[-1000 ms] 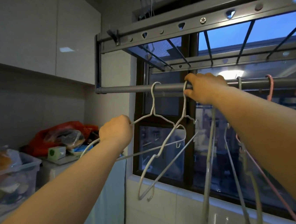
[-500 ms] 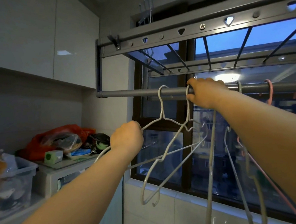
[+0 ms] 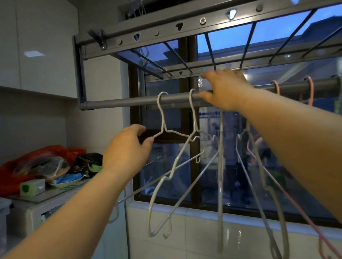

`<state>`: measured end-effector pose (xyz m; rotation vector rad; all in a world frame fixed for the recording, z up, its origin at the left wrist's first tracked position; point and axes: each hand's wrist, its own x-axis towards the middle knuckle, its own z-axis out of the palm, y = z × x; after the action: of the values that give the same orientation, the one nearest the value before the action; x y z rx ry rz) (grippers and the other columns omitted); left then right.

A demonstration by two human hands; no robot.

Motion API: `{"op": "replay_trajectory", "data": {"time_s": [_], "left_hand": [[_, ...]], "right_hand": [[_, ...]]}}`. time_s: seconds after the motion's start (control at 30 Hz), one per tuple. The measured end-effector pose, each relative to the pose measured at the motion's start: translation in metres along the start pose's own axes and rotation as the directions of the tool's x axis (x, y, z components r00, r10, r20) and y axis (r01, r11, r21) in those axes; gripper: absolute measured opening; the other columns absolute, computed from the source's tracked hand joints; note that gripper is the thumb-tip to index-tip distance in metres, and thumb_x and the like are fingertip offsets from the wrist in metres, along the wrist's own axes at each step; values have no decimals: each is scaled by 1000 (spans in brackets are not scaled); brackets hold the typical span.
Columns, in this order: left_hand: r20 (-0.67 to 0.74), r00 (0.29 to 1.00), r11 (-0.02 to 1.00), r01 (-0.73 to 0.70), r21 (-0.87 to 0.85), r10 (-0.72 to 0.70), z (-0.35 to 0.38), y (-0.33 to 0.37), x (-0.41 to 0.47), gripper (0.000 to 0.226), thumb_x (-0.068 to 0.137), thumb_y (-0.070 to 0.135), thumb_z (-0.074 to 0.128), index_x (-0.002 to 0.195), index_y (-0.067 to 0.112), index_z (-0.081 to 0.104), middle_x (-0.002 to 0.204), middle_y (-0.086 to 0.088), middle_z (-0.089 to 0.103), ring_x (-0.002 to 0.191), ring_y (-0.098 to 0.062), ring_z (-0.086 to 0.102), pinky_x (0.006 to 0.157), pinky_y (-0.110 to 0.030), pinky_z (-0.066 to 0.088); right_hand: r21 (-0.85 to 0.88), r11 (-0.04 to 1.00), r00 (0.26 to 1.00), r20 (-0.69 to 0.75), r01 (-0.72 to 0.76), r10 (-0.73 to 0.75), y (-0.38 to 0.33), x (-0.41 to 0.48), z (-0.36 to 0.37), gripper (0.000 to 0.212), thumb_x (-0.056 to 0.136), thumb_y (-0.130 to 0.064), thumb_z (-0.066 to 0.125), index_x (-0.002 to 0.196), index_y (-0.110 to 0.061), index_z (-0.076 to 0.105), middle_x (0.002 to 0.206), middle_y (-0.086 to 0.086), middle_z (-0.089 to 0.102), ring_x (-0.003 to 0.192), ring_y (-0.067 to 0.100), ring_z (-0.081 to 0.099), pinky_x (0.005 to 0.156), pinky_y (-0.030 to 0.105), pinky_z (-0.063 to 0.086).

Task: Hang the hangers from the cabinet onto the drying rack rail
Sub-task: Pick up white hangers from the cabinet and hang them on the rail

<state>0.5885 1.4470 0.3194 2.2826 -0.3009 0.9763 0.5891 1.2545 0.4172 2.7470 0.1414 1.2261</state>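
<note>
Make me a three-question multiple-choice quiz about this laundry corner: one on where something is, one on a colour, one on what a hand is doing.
1. Where is the red bag?
A. on the counter at left
B. on the rail
C. on the floor

2. What colour are the two hangers left of the right hand?
A. pink
B. white
C. black

3. What is the left hand doing?
A. resting on the counter
B. holding a hanger's shoulder
C. gripping the rail

Answers: 1 A, it lies beside the box. 2 B, both wires look pale. 3 B, fingers pinch the wire.
</note>
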Motion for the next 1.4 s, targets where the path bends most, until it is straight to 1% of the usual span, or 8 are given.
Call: {"op": "replay_trajectory", "data": {"time_s": [0.3, 0.4, 0.6, 0.83, 0.97, 1.1, 1.27, 1.4], "left_hand": [[-12, 984, 959, -176, -224, 178, -29, 100, -47, 16, 93, 21, 48, 96, 19, 64, 84, 3, 63, 85, -12, 55, 74, -26, 38], [99, 945, 898, -260, -354, 313, -25, 156, -85, 22, 90, 21, 53, 70, 27, 59, 68, 14, 60, 64, 4, 59, 63, -10, 43], [227, 808, 742, -336, -580, 543, 8, 285, -188, 28, 89, 19, 55, 64, 32, 55, 61, 10, 60, 57, 2, 58, 56, -5, 44], [366, 547, 582, -295, -757, 753, 67, 431, -337, 39, 88, 20, 55, 55, 40, 50, 51, 28, 58, 61, 11, 56, 63, -3, 44], [466, 380, 571, -234, -787, 799, 111, 499, -408, 29, 91, 25, 51, 66, 39, 56, 66, 20, 59, 66, 3, 57, 72, -14, 47], [527, 296, 580, -126, -805, 797, 161, 565, -461, 18, 91, 19, 52, 90, 15, 69, 66, 17, 57, 67, 1, 58, 73, -15, 49], [572, 204, 595, -78, -800, 795, 227, 646, -517, 31, 91, 20, 48, 64, 34, 53, 66, 17, 56, 75, -10, 58, 81, -25, 49], [564, 161, 579, -67, -813, 810, 281, 717, -558, 35, 91, 16, 46, 62, 35, 47, 67, 17, 53, 81, -13, 60, 79, -25, 49]], "right_hand": [[-105, 994, 998, 55, -7, 12, 71, -77, -67, 35, 95, -31, 41, 125, -15, 51, 127, 13, 53, 115, 32, 49, 88, 36, 40], [-119, 992, 994, 99, -39, 51, 107, -125, -102, 35, 96, -31, 40, 123, -14, 54, 126, 12, 55, 114, 31, 51, 83, 34, 40], [-109, 980, 973, 144, -165, 180, 198, -251, -171, 30, 94, -29, 45, 114, -13, 60, 120, 13, 60, 109, 31, 55, 87, 35, 44], [-81, 911, 885, 217, -405, 413, 307, -441, -239, 25, 96, -25, 45, 111, -13, 60, 112, 9, 64, 103, 27, 57, 85, 35, 45], [-167, 789, 742, 268, -592, 614, 363, -542, -273, 27, 95, -23, 45, 112, -11, 61, 115, 10, 64, 105, 26, 57, 86, 33, 43], [-254, 619, 565, 255, -743, 784, 413, -641, -299, 26, 95, -21, 44, 111, -11, 62, 114, 6, 64, 103, 22, 58, 84, 28, 44], [-349, 361, 305, 205, -865, 930, 469, -742, -324, 24, 94, -19, 44, 105, -10, 64, 108, 6, 67, 89, 19, 57, 70, 23, 38], [-432, 187, 122, 173, -882, 977, 522, -802, -335, 25, 93, -18, 41, 104, -10, 63, 108, 6, 66, 97, 24, 60, 80, 29, 46]]}}
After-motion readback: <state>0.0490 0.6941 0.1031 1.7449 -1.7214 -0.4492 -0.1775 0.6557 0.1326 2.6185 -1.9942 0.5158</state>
